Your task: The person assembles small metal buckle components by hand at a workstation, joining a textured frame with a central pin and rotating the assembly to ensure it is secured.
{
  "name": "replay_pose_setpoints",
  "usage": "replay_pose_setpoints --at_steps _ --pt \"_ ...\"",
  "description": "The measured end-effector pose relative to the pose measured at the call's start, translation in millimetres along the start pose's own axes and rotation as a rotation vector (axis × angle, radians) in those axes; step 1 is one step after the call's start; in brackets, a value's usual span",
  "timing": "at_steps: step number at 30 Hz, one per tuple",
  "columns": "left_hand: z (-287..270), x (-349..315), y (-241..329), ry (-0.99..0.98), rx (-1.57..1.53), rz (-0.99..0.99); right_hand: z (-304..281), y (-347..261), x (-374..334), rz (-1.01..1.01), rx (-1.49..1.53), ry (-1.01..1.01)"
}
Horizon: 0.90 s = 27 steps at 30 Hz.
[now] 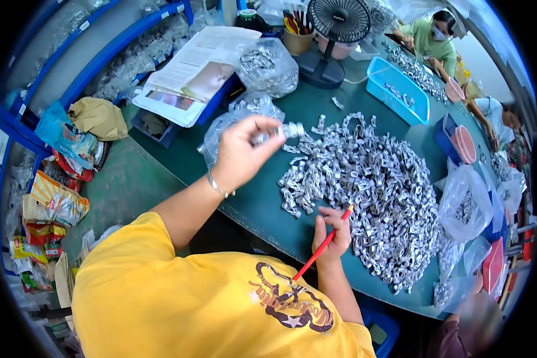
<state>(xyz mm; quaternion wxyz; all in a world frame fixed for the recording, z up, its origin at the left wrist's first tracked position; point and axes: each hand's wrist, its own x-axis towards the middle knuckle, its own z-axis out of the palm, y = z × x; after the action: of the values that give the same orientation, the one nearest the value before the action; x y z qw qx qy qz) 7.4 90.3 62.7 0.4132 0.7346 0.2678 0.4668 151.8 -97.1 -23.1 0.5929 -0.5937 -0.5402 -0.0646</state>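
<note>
My left hand [242, 150] is raised over the near left part of the table, thumb and fingers pinching a small stack of shiny silvery metal pieces [290, 130]. Their exact kind is too small to make out. My right hand [334, 238] is closed around a slim red pencil [320, 248], which slants from its pale upper tip down toward my yellow shirt. Just beyond the right hand spreads a big heap of small silvery metal pieces [376, 191], looped and link-like. Both hands hover close to the heap's left and near sides.
On the green table [262, 209] stand a black fan [328, 65], a light-blue tray [394, 89] and clear bags of metal parts [268, 68]. Papers [191, 71] lie far left. Blue shelving [83, 71] lines the left. Co-workers [432, 45] sit at the far right.
</note>
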Motion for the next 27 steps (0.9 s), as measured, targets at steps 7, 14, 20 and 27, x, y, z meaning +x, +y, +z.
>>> replay_pose_setpoints --at_steps 7,14,20,27 --pt "-23.2 108.5 -14.7 0.222 -0.304 -0.351 -1.9 -4.2 -0.5 0.054 0.033 -0.029" --pt "-15.4 7.3 16.5 -0.578 -0.56 -0.669 -1.0 2.7 -1.4 0.108 0.048 0.046" --pt "-52.6 -78.7 -13.1 -1.288 -0.539 -1.073 2.2 5.0 -0.8 0.06 0.096 0.055" --pt "-2.4 -187.7 -117.0 -1.022 -0.471 -1.456 6.7 11.4 0.7 -0.062 -0.08 -0.071"
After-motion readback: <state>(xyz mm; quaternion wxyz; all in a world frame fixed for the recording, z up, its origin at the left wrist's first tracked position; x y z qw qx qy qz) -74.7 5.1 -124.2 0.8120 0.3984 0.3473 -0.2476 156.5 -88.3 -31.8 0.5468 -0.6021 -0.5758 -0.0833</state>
